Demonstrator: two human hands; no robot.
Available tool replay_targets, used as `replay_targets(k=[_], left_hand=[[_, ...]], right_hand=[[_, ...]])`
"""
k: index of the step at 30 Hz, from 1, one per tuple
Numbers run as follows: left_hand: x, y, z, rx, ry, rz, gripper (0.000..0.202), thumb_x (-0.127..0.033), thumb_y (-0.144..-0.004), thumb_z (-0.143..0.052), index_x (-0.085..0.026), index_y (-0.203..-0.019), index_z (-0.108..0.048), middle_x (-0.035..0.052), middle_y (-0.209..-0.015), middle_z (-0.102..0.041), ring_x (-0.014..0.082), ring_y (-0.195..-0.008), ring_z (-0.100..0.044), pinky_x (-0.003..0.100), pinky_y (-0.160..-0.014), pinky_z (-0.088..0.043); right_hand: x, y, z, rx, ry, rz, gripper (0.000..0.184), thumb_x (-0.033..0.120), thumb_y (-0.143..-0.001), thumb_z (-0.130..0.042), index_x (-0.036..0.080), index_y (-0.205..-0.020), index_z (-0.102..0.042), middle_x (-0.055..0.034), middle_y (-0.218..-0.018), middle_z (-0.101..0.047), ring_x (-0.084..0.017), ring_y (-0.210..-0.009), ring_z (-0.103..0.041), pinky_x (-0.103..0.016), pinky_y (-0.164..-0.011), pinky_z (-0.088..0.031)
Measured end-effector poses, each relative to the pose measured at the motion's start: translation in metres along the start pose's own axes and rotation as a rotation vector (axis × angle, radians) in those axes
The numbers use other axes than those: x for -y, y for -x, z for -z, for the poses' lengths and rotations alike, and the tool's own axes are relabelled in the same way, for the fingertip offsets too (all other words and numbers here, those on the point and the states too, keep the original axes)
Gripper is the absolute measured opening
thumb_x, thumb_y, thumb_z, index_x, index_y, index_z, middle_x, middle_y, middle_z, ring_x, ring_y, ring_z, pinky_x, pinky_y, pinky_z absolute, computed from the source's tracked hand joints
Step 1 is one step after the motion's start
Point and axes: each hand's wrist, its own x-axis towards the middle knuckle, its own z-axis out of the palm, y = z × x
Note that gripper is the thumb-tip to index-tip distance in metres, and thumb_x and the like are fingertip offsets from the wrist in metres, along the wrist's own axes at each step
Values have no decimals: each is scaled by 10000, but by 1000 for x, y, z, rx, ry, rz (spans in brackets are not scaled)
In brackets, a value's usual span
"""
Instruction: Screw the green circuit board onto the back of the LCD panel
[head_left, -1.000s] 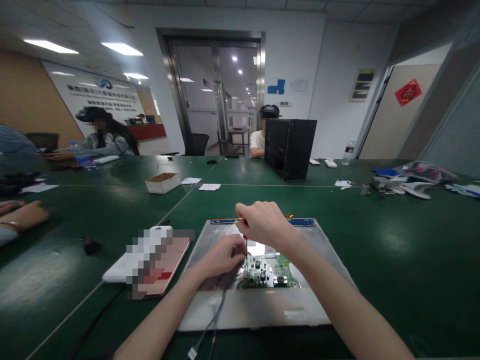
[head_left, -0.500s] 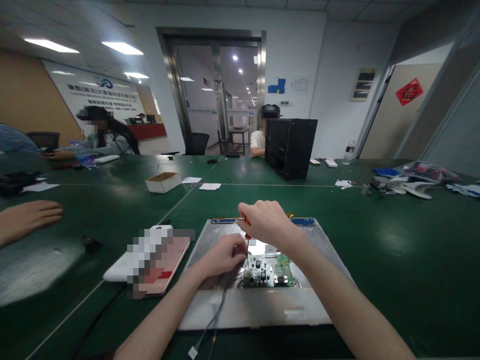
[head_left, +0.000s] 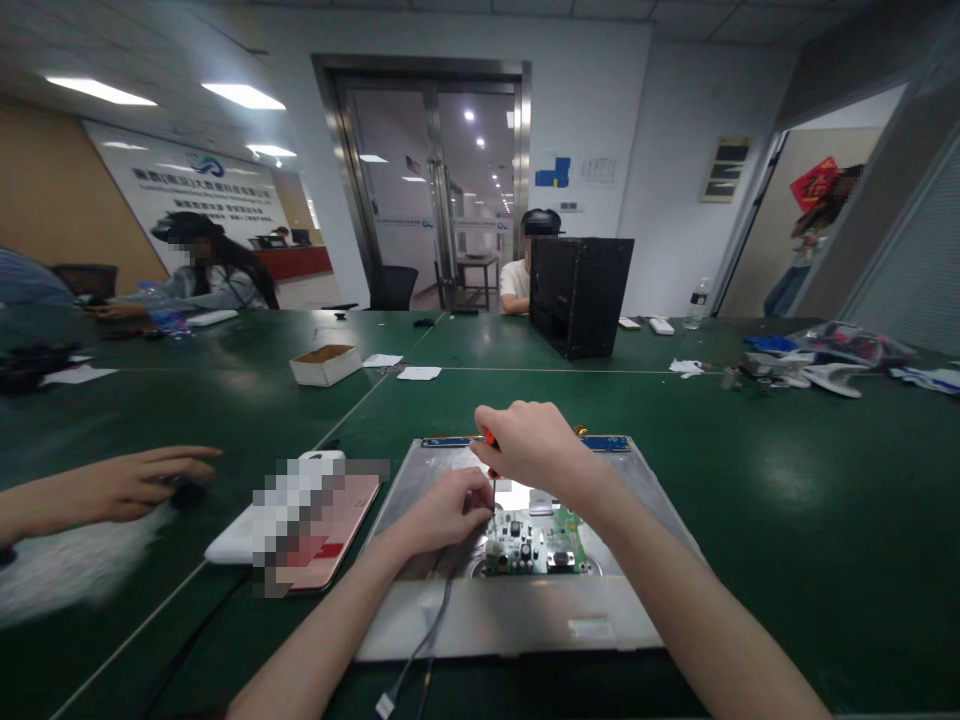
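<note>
A flat metal panel (head_left: 637, 600) lies in front of me on the green table (head_left: 787, 480), with a small green circuit board (head_left: 536, 545) set in its middle. My right hand (head_left: 529, 445) is closed round the orange handle of a screwdriver (head_left: 490, 450), whose thin shaft points down at the board's left edge. My left hand (head_left: 442, 512) rests on the panel just left of the board, fingers pinched together by the screwdriver's tip. What they hold, if anything, is hidden.
A phone and a pink case (head_left: 315, 525) lie left of the panel. A co-worker's hand (head_left: 142, 485) reaches over a small black object at the left. Farther back stand a cardboard box (head_left: 325, 364), a black computer case (head_left: 581, 295) and loose parts (head_left: 810, 365). Cables (head_left: 420, 650) trail toward me.
The co-worker's hand at the left has slid rightward across the table to the small black object. A person has appeared in the far right doorway. My own hands have barely moved.
</note>
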Motion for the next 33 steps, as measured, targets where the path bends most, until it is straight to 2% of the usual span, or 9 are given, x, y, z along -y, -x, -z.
replay_targets(k=[4,7,10,13,18,24,27,30,33], left_hand=[[1,0,-1,2,7,5,47,-173,-712,-544,-177,-715,-591,-3,-686,-615,172,-699,-574,257,-647,-431],[0,0,-1,0,21,-2,47,-168,-707,-543,-175,-715,-590,-1,-691,-615,166,-684,-572,253,-639,-431],[-1,0,-1,0,20,-12,56,-170,-708,-541,-174,-720,-595,-1,-689,-618,166,-685,-573,250,-636,-430],[-1,0,-1,0,1,-6,60,-171,-708,-537,-176,-716,-596,-1,-688,-623,172,-707,-576,252,-644,-433],[-1,0,0,-9,11,8,60,-192,-727,-542,-173,-747,-595,13,-748,-636,181,-727,-585,269,-662,-451],[-1,0,0,-10,25,-27,57,-157,-713,-538,-173,-739,-586,10,-728,-620,175,-712,-576,264,-657,-443],[-2,0,0,-4,10,-20,63,-147,-710,-536,-173,-730,-590,2,-697,-613,173,-697,-568,264,-648,-431],[-2,0,0,-2,4,-3,49,-151,-712,-545,-172,-720,-588,0,-692,-611,173,-691,-563,266,-645,-427],[-2,0,0,7,20,-12,46,-153,-720,-545,-169,-717,-587,5,-708,-617,171,-699,-564,265,-653,-432]], right_hand=[[0,4,1,-10,-28,27,215,277,-788,-532,193,-986,-546,-50,-816,-697,-202,-688,-639,-267,-509,-313],[2,3,1,-16,-18,13,269,417,-824,-516,201,-981,-550,-66,-822,-695,-228,-717,-647,-279,-524,-340],[3,-1,1,6,-10,-39,373,527,-888,-397,205,-947,-576,-88,-818,-690,-241,-762,-654,-289,-557,-370],[4,-2,1,11,-5,-41,308,432,-918,-376,203,-938,-581,-81,-817,-688,-226,-761,-651,-285,-573,-375],[2,4,4,6,-38,29,209,301,-813,-495,191,-986,-536,-55,-811,-685,-199,-679,-628,-275,-530,-340],[2,1,4,23,-20,-18,357,512,-889,-399,200,-970,-552,-82,-816,-683,-225,-743,-639,-287,-559,-354],[1,0,2,28,-22,-7,267,417,-892,-422,203,-984,-552,-75,-828,-688,-215,-740,-636,-279,-552,-337],[-1,2,1,8,-31,26,210,295,-816,-494,192,-994,-537,-58,-817,-687,-197,-682,-623,-271,-518,-299],[-3,4,1,-9,-39,41,210,302,-783,-523,191,-961,-543,-52,-803,-683,-190,-656,-614,-264,-503,-283]])
